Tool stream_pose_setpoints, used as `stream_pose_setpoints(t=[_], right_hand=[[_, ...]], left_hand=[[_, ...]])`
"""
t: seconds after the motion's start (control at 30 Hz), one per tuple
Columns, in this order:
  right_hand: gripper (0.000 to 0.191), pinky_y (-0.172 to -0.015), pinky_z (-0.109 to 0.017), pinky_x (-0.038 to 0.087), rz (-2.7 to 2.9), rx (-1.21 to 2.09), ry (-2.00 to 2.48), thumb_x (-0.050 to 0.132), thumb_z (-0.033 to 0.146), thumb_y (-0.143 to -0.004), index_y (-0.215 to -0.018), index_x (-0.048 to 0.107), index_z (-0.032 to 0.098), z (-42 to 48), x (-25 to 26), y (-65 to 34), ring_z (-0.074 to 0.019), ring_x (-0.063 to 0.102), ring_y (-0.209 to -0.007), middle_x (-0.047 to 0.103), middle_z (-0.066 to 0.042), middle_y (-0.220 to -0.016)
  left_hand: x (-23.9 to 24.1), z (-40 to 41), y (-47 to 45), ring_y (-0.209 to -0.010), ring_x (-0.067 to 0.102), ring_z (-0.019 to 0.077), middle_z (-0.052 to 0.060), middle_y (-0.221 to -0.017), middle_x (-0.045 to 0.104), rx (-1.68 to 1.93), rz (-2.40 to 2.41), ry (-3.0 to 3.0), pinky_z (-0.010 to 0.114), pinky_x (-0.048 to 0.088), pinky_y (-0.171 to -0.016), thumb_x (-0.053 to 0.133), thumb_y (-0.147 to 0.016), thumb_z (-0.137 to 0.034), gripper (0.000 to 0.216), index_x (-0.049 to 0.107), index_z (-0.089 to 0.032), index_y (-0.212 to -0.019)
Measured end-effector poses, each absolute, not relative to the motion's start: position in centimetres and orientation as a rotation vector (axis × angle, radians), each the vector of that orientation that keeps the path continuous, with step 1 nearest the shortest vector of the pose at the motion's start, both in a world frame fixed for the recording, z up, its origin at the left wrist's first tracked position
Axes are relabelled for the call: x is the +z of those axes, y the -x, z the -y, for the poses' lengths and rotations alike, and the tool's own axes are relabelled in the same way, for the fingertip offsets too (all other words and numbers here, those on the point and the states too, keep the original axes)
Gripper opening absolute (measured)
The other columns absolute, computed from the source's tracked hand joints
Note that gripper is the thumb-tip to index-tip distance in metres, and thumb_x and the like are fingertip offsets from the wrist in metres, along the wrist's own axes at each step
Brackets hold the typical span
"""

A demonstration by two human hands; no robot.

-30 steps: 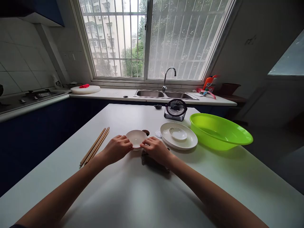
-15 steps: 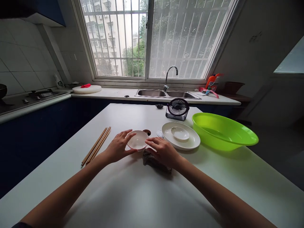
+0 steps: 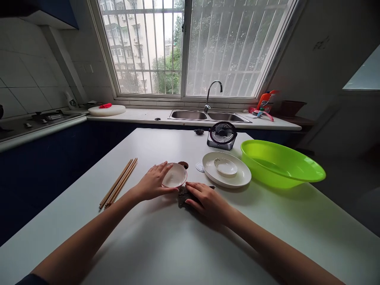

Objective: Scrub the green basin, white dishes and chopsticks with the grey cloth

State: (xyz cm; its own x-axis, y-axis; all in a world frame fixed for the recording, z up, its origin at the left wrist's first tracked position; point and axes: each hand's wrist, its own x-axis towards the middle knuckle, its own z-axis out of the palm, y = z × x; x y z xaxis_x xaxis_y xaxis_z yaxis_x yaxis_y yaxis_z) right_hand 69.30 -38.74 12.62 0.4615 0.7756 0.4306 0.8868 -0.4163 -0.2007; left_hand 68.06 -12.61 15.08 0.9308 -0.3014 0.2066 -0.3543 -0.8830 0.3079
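My left hand point(image 3: 153, 183) is curved round the left side of a white bowl point(image 3: 175, 176) with a red rim, the thumb along its near side. The bowl stands upright on the table. Just right of it, my right hand point(image 3: 204, 200) lies over a dark folded cloth point(image 3: 184, 196), thumb and fingers closing on it. Much of the cloth is hidden under that hand. Behind the bowl a small brown round thing point(image 3: 184, 164) shows in part. To the right, a white plate point(image 3: 243, 180) carries a small white dish point(image 3: 225, 166).
Several wooden chopsticks point(image 3: 118, 184) lie at the left. A green basin point(image 3: 282, 178) stands on the right, with a black fan point(image 3: 222, 134) and a dark scrubber point(image 3: 198, 132) farther back. A flat white disc point(image 3: 200, 167) lies beside the plate. The sink point(image 3: 190, 115) is beyond the table.
My right hand has left the bowl's rim and come down nearer me onto the cloth. My left hand stays at the bowl, its thumb now farther along the near side.
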Motion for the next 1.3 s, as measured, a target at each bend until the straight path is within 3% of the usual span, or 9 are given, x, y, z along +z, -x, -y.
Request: stream_pose_setpoints(t=[0.23,0.53,0.8,0.97,1.17,1.3], right_hand=[[0.046,-0.098,-0.050,0.055,1.471,-0.395,2.265,0.062,0.028,-0.094,-0.136,0.056,0.012,38.3,12.3,-68.3,-0.0319,0.063,-0.118,0.065,-0.020,-0.130],[0.033,-0.094,-0.045,0.056,1.464,-0.378,2.192,0.061,0.021,-0.095,-0.128,0.063,0.016,38.2,11.7,-68.5,-0.0278,0.066,-0.110,0.069,-0.014,-0.123],[0.023,-0.085,-0.038,0.058,1.474,-0.536,2.078,0.054,0.017,-0.098,-0.116,0.068,0.020,38.2,10.8,-68.9,-0.0236,0.068,-0.102,0.074,-0.011,-0.112],[0.025,-0.083,-0.036,0.058,1.530,-0.594,2.023,0.053,0.012,-0.096,-0.115,0.068,0.020,38.5,11.2,-69.0,-0.0222,0.069,-0.100,0.075,-0.010,-0.111],[0.028,-0.090,-0.040,0.056,1.508,-0.427,2.116,0.065,0.023,-0.092,-0.120,0.067,0.021,39.0,11.8,-68.8,-0.0240,0.066,-0.105,0.072,-0.011,-0.115],[0.022,-0.087,-0.036,0.057,1.488,-0.404,2.077,0.060,0.020,-0.095,-0.115,0.068,0.022,38.9,11.8,-68.8,-0.0214,0.067,-0.101,0.073,-0.009,-0.112]], left_hand=[[15.4,12.1,-68.1,-0.147,0.033,0.0401,0.022,-0.157,0.038,0.173,0.479,-2.679,0.058,0.034,-0.115,0.067,-0.076,-0.070,0.095,0.038,-0.019,-0.151],[16.0,11.7,-68.0,-0.140,0.044,0.0344,0.015,-0.153,0.046,0.143,0.484,-2.605,0.049,0.040,-0.113,0.069,-0.079,-0.065,0.088,0.039,-0.023,-0.150],[15.5,11.4,-68.1,-0.143,0.040,0.0338,0.015,-0.157,0.039,0.079,0.429,-2.549,0.048,0.039,-0.115,0.070,-0.076,-0.067,0.094,0.035,-0.024,-0.152],[15.6,11.5,-68.1,-0.139,0.045,0.0355,0.016,-0.151,0.045,0.125,0.387,-2.507,0.050,0.041,-0.113,0.076,-0.071,-0.065,0.094,0.040,-0.023,-0.148],[15.1,11.2,-68.2,-0.135,0.048,0.0378,0.016,-0.148,0.048,0.196,0.351,-2.465,0.053,0.045,-0.108,0.081,-0.066,-0.062,0.100,0.039,-0.025,-0.149],[15.2,11.2,-68.2,-0.137,0.047,0.0377,0.016,-0.148,0.048,0.190,0.342,-2.464,0.053,0.045,-0.108,0.082,-0.065,-0.061,0.102,0.037,-0.025,-0.150]])
